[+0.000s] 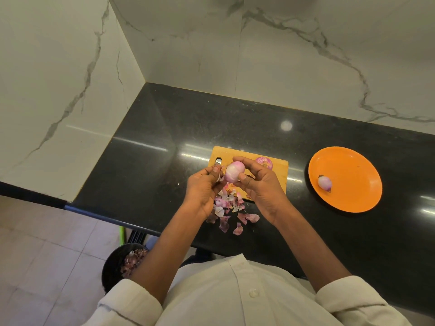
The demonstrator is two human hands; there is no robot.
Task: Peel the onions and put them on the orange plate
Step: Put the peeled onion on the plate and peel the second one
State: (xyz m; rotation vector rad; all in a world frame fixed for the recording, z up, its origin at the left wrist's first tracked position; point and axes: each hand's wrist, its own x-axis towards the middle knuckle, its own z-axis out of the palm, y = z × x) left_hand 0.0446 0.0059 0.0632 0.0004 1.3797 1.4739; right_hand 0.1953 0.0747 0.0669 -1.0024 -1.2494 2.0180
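My right hand (260, 184) grips a pale pink, mostly peeled onion (233, 171) above the wooden cutting board (280, 170). My left hand (203, 189) pinches a strip of skin at the onion's left side, and a metal knife tip (217, 163) pokes out above its fingers. A cut onion piece (264, 162) lies on the board behind my right hand. Loose peels (229, 208) are heaped at the board's near edge and on the counter. To the right, the orange plate (353, 165) holds one small peeled onion (324, 183).
The black counter (176, 128) meets marble walls behind and to the left. Its near edge runs diagonally at lower left. On the tiled floor below stands a black bin (113, 267) with onion skins in it.
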